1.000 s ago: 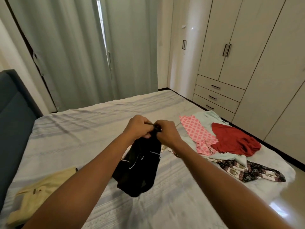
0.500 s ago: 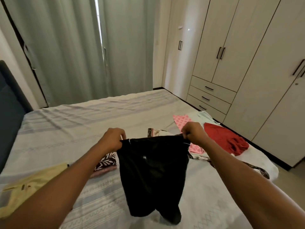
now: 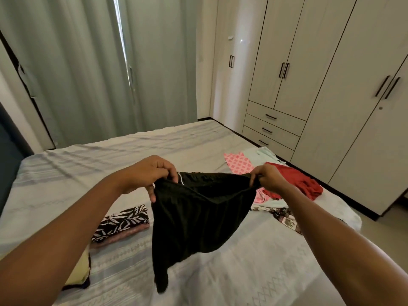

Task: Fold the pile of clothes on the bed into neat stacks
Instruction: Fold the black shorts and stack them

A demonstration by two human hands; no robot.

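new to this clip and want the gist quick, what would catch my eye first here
The black garment held up mid-frame stands out first: the left hand and right hand each pinch a top corner, stretching it wide above the bed. On the bed to the person's right lies an unfolded heap topped by a red garment. To the left sits a folded leaf-print piece.

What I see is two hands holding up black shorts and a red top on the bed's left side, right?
No. In the head view the left hand and right hand hold up the black shorts, but the red top lies on the right of the bed, not the left.
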